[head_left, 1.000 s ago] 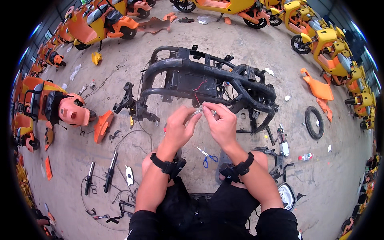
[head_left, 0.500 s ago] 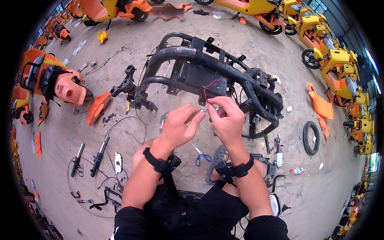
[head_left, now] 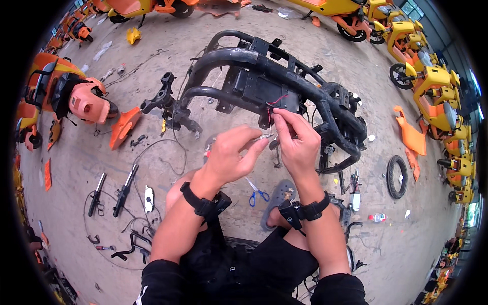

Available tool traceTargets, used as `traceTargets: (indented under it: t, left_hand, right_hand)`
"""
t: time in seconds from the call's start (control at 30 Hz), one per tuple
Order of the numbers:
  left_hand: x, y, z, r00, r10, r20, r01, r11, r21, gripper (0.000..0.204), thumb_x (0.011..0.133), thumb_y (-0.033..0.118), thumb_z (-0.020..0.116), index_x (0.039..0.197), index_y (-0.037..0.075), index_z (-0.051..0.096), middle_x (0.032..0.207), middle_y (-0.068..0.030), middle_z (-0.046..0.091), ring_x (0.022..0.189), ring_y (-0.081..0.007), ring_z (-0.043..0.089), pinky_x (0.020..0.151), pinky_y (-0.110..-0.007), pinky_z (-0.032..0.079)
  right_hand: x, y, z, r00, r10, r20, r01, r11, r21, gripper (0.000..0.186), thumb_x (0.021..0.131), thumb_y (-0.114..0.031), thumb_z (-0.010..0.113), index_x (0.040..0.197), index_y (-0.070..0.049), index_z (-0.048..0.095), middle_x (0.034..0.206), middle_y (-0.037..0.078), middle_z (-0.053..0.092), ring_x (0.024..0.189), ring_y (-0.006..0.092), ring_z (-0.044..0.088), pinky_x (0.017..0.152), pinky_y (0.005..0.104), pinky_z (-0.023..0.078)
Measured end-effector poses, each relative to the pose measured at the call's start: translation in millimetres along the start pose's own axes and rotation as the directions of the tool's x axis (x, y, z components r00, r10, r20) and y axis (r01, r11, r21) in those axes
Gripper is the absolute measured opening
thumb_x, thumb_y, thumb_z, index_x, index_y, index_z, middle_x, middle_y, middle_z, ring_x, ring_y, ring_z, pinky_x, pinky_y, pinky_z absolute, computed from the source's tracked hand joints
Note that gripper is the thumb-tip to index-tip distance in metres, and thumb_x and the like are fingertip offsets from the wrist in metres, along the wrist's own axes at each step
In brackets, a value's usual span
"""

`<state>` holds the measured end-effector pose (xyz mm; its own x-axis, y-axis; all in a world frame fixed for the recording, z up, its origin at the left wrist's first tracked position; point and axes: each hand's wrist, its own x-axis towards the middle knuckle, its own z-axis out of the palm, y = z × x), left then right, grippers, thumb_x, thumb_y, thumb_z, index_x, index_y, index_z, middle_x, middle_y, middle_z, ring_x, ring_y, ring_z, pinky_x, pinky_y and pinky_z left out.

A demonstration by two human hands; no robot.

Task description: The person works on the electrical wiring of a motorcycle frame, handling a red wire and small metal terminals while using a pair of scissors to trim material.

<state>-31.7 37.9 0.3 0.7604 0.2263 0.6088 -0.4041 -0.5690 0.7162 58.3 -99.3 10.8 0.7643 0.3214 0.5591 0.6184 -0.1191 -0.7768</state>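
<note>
Where my hands meet: just in front of the black tubular scooter frame (head_left: 231, 54), my left hand (head_left: 236, 154) has thumb and forefinger brought together on a small silvery piece (head_left: 265, 136), too slight for me to tell its kind.
Right hand: my right hand (head_left: 299, 145) is close beside it, fingertips held narrow near the lower run of the thin red wire (head_left: 279, 98); I cannot tell whether the wire lies between them.
Red wire: it curves across the edge of the frame's flat black panel (head_left: 263, 90) and drops toward my fingers; it looks short, which is probably why my hands are so near the frame.
Pinch: fingertips only on the left, perhaps because a fuller grip would cover so small a piece.
Forearms: both rise from the lower edge and slant inward above my legs, elbows apart, so the hands come together in front of me.
Wrists: each carries a black strapped device (head_left: 206, 205); my thumbs are turned toward each other, the right hand more upright.
Blue-handled scissors (head_left: 255, 190): on the floor beside my gray clog (head_left: 282, 192), perhaps put there for easy reach.
</note>
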Motion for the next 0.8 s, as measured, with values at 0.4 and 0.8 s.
traceTargets:
  t: [0.4, 0.8]
  left_hand:
    - [-1, 1, -2, 1.000, -0.030, 0.005, 0.030, 1.000, -0.002, 0.011, 0.085, 0.005, 0.076, 0.090, -0.003, 0.070, 0.064, -0.0080, 0.054, 0.051, -0.0168, 0.048, 0.048, -0.031, 0.035]
    - [0, 2, 0, 0.999, -0.037, -0.004, 0.037, 0.999, -0.003, 0.011, 0.084, 0.004, 0.076, 0.090, -0.003, 0.070, 0.064, -0.0077, 0.054, 0.051, -0.0161, 0.048, 0.048, -0.030, 0.035]
  right_hand:
    - [22, 6, 10, 0.984, 0.164, -0.074, -0.148, 0.971, 0.187, 0.017, 0.088, -0.004, 0.077, 0.104, 0.000, 0.076, 0.091, 0.005, 0.072, 0.064, 0.0039, 0.058, 0.056, 0.0199, 0.044]
    - [25, -1, 1, 0.971, 0.226, 0.082, -0.239, 0.949, 0.207, 0.020, 0.092, -0.006, 0.076, 0.110, 0.001, 0.075, 0.087, 0.004, 0.074, 0.063, 0.0040, 0.059, 0.057, 0.0179, 0.046]
